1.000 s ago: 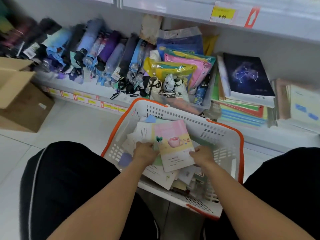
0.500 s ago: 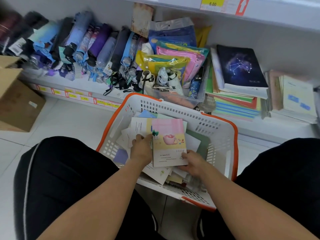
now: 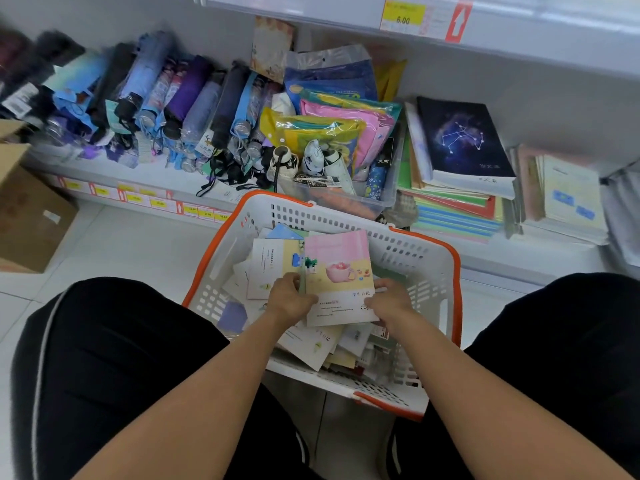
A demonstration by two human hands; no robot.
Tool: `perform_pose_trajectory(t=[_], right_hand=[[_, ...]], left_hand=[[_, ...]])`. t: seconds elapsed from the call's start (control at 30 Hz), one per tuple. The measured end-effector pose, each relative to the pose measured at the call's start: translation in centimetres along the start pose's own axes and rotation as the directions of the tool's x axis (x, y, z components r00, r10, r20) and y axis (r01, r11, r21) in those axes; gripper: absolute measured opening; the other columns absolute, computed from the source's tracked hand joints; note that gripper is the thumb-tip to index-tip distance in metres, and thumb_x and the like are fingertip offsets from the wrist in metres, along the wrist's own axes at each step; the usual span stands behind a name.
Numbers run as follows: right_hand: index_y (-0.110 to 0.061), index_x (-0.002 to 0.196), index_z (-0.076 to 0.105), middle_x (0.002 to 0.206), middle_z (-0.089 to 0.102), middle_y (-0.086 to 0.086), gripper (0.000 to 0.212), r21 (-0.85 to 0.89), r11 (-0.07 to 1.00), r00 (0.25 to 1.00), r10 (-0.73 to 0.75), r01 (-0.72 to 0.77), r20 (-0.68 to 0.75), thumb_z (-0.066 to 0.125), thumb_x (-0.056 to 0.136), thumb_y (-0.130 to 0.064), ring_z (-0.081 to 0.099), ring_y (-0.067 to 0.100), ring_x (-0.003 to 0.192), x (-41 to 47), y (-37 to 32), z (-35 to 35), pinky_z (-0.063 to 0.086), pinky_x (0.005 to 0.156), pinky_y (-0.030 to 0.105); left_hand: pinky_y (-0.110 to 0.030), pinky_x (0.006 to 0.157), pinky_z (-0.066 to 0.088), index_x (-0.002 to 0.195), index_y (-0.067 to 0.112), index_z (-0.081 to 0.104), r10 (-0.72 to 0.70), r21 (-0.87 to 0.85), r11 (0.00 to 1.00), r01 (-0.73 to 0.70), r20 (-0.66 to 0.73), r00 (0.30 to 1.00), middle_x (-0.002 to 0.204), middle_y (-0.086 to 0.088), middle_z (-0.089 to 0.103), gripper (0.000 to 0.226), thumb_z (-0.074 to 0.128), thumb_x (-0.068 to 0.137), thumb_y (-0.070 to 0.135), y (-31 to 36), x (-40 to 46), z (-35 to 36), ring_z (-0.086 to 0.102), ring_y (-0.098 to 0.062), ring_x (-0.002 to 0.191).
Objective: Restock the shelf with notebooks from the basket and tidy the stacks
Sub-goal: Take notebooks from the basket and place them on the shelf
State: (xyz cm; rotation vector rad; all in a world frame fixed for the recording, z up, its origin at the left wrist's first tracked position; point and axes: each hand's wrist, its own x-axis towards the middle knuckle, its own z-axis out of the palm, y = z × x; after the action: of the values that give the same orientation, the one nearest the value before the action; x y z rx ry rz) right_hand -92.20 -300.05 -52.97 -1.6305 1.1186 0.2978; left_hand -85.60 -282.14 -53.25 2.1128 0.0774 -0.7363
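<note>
A white basket with an orange rim (image 3: 429,268) stands on the floor between my knees, filled with several loose notebooks. On top lies a pink-and-yellow notebook with a teacup picture (image 3: 337,271). My left hand (image 3: 289,299) grips its lower left edge. My right hand (image 3: 391,301) holds its lower right corner. A white notebook (image 3: 270,268) lies just left of it, partly under my left hand. On the low shelf to the right, a dark blue constellation notebook (image 3: 460,140) tops a stack of coloured notebooks (image 3: 453,216).
Folded umbrellas (image 3: 156,105) fill the shelf's left part. A clear tub of coloured plastic pouches (image 3: 332,133) sits behind the basket. Pale notebooks (image 3: 568,199) are stacked at the far right. A cardboard box (image 3: 27,209) stands on the floor at the left.
The teacup notebook has turned from tilted to nearly square to me. My right hand slid from its right side down to its lower right corner. The view shifted slightly.
</note>
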Motion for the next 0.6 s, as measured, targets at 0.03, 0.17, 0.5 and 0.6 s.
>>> perform_pose_trajectory(t=[0.03,0.17,0.5,0.6], right_hand=[[-0.019,0.101,0.061,0.103,0.067,0.009,0.033,0.039,0.999,1.0,0.005,-0.006,0.016,0.057,0.085,0.009,0.066,0.026,0.091,-0.2,-0.4,-0.3,0.061,0.075,0.043],[-0.017,0.114,0.062,0.1,0.069,0.009,0.041,0.164,0.986,0.992,-0.022,0.002,0.121,0.056,0.087,0.014,0.066,0.024,0.085,-1.4,-1.9,-2.2,0.054,0.06,0.031],[-0.009,0.11,0.061,0.116,0.07,0.015,0.033,0.545,0.829,0.87,-0.356,0.126,0.34,0.057,0.088,0.015,0.065,0.037,0.112,-6.7,-7.2,-3.5,0.056,0.085,0.055],[-0.013,0.126,0.057,0.125,0.067,0.014,0.03,0.64,0.75,0.768,-0.508,0.171,0.391,0.055,0.097,-0.004,0.064,0.036,0.115,-9.5,-11.5,-3.8,0.056,0.085,0.058]], left_hand=[[-0.027,0.082,0.045,0.13,0.005,0.051,-0.04,-0.048,0.998,0.041,0.02,0.999,0.116,-0.005,0.057,0.049,0.07,0.085,0.011,-0.1,0.0,-0.1,0.054,-0.02,0.104],[-0.037,0.088,0.053,0.132,0.005,0.051,-0.183,-0.376,0.894,0.242,0.186,0.965,0.124,-0.009,0.061,0.047,0.068,0.089,0.012,-0.3,0.4,-1.0,0.061,-0.025,0.108],[-0.049,0.096,0.048,0.113,0.018,0.07,0.21,-0.682,0.728,-0.062,0.136,0.968,0.116,-0.014,0.07,0.022,0.058,0.095,0.015,8.1,-3.3,-9.7,0.063,-0.033,0.11],[-0.051,0.101,0.045,0.125,0.017,0.064,0.329,-0.737,0.653,-0.174,0.07,0.942,0.126,-0.015,0.064,0.034,0.059,0.091,0.017,11.7,-4.8,-12.9,0.06,-0.033,0.116]])
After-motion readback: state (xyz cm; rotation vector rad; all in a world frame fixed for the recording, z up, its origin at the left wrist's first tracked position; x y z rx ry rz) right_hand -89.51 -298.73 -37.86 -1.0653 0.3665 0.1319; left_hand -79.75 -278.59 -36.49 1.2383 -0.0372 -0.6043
